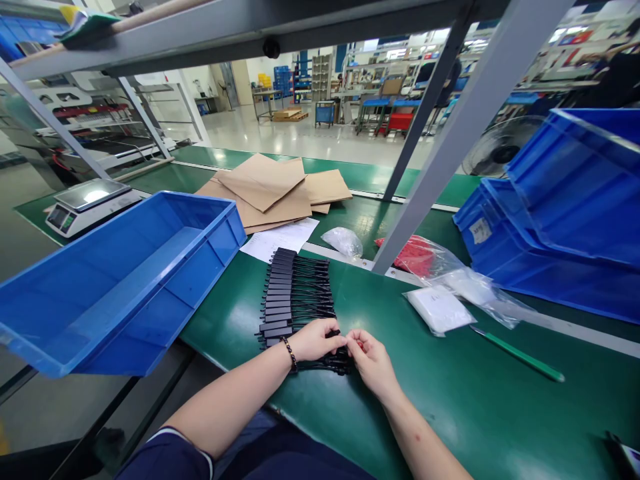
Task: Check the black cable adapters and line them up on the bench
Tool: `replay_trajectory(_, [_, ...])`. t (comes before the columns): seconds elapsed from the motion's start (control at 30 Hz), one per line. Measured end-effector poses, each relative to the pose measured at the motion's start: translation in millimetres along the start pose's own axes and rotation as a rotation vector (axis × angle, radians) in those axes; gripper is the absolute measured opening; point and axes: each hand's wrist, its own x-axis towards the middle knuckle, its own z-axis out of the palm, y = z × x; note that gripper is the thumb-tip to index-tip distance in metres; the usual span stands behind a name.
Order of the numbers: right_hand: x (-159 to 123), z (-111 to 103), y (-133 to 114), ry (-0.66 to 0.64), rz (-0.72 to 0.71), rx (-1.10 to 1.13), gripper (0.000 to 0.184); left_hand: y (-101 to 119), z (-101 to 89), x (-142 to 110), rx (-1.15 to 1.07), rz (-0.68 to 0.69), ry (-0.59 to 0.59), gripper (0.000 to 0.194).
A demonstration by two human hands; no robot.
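A row of black rectangular modules with short black cables [279, 297] lies side by side on the green bench. Over the near end of this row, my left hand [317, 340] is closed, its thumb and fingers pinching the dark end of a black cable. Fingertips almost touching it, my right hand [371, 363] is also pinched shut. A small red piece [361, 345] shows between the right hand's fingers; its shape is mostly hidden. Several cable ends lie just below both hands.
A blue bin [150, 293] stands at left, beside a scale [90, 207]. Brown cardboard sheets [265, 190] and white paper [280, 240] lie behind the row. Bagged red parts [415, 255], a white packet [439, 310], a green pen-like tool [520, 355] and stacked blue bins [550, 253] are right.
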Motion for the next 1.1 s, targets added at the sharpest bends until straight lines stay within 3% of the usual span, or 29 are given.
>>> replay_trajectory(0.23, [5,7,4,-0.057,0.016,-0.082,0.033,2,-2.8,0,-0.045,0.017,-0.077,0.013])
replay_trajectory(0.33, [6,0,1,-0.039,0.013,-0.179,0.033,3,-3.8,0,-0.085,0.007,-0.077,0.008])
replay_trajectory(0.53, [20,-29,-2,0.076,-0.067,-0.566,0.024,1,-3.1,2,-0.117,-0.027,-0.003,0.015])
replay_trajectory(0.77, [29,-27,5,0.0,-0.077,-0.91,0.014,-3,-0.3,5,-0.116,-0.005,0.089,0.023])
replay_trajectory(0.97, [21,-30,-3,-0.006,-0.122,-0.878,0.017,-3,-2.3,5,-0.135,-0.026,0.113,0.02])
replay_trajectory(1.1, [16,-17,-10,-0.026,-0.135,-0.48,0.024,-4,-1.9,6,-0.155,-0.064,0.1,0.013])
